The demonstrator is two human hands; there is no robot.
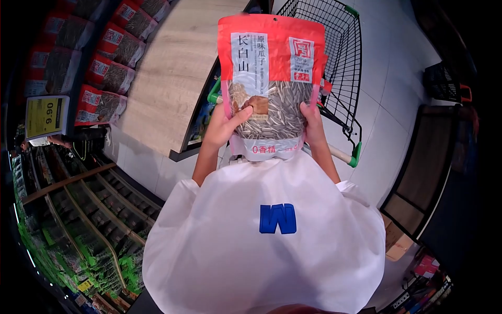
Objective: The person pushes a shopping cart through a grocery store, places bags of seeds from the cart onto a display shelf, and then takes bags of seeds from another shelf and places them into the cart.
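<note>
Between my two hands is a red and clear bag of sunflower seeds [280, 102], held upright with its printed front toward me. My left hand [227, 123] grips its lower left side, thumb across the front. On the opposite side my right hand [312, 123] grips the lower right edge, thumb on the front too. Striped seeds show through the clear middle, and a silver band runs along the bottom. The fingers behind the bag are hidden. Beyond it stands a wire shopping cart [342, 68] with green corners, partly covered by the bag.
Similar red seed bags [102, 104] line a shelf at the upper left, with a yellow price sign [48, 116] beside them. A wooden display top [162, 78] lies left of the cart. Racks of green packages [89, 246] fill the lower left. A dark basket [443, 83] sits at the right.
</note>
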